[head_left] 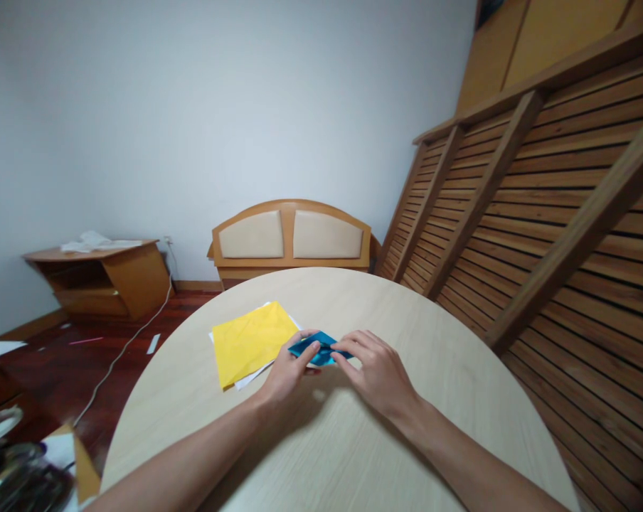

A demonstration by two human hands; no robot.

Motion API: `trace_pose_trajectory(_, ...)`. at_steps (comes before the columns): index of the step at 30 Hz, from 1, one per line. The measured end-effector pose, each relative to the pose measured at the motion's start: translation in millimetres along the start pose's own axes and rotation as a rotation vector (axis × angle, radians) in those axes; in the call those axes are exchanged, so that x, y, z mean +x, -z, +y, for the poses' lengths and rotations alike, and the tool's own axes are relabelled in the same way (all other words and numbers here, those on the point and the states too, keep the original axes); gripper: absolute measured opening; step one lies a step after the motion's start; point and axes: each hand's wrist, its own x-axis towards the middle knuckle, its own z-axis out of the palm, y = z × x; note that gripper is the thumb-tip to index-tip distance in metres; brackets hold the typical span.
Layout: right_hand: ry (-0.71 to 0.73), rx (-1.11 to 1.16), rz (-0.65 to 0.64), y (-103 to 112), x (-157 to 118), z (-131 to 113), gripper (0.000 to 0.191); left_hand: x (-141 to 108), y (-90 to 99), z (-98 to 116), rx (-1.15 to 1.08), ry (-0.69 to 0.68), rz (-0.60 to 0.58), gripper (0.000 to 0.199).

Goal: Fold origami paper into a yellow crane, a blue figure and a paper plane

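Observation:
A small piece of folded blue paper is held between both hands, a little above the round table. My left hand grips its left side, thumb on top and fingers behind and underneath. On the right, my right hand pinches the paper's edge between thumb and fingertips. Dark creases show in the middle of the blue paper, partly covered by the fingers. Just beyond my left hand lies a yellow sheet of paper, flat on the table, with white paper edges sticking out beneath it.
The round pale wood table spans the front. Behind it stands a headboard with cream panels. A slatted wooden frame leans at the right. A low cabinet and a white cord are at the left.

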Motion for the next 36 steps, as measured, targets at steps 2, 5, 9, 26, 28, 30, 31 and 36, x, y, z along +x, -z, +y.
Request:
trace_pose_trajectory(2, 0.010, 0.012, 0.034, -1.0, -0.3, -0.8, 0.015, -0.8, -0.1, 0.4, -0.003, 0.002, 0.002, 0.060)
trace_pose_trajectory(5, 0.042, 0.020, 0.083, -3.1, -0.8, -1.2, 0.018, -1.3, -1.4, 0.5, -0.004, 0.013, -0.006, 0.057)
trace_pose_trajectory(9, 0.045, 0.037, 0.098, -5.3, -0.7, -1.2, 0.016, -2.6, -3.3, 1.6, -0.002, 0.018, -0.041, 0.057)
trace_pose_trajectory(26, 0.111, -0.073, 0.043, 0.4, 0.5, 0.3, 0.013, -10.1, -2.3, 4.0, 0.135, -0.069, -0.149, 0.058)
trace_pose_trajectory(28, 0.096, -0.012, 0.033, 0.5, 0.1, 0.0, 0.014, -9.2, -1.1, 2.5, 0.118, -0.070, -0.150, 0.057)
trace_pose_trajectory(30, 0.088, 0.035, 0.030, 0.6, -0.2, -0.6, 0.015, -8.2, 0.1, 1.3, 0.105, -0.069, -0.144, 0.056)
trace_pose_trajectory(31, 0.091, 0.047, 0.028, 0.6, -0.3, -0.8, 0.015, -7.8, 0.6, 1.1, 0.100, -0.066, -0.140, 0.056)
trace_pose_trajectory(36, 0.115, 0.071, 0.006, -0.3, -1.1, -1.4, 0.017, -7.6, 0.5, 3.4, 0.081, -0.037, -0.130, 0.056)
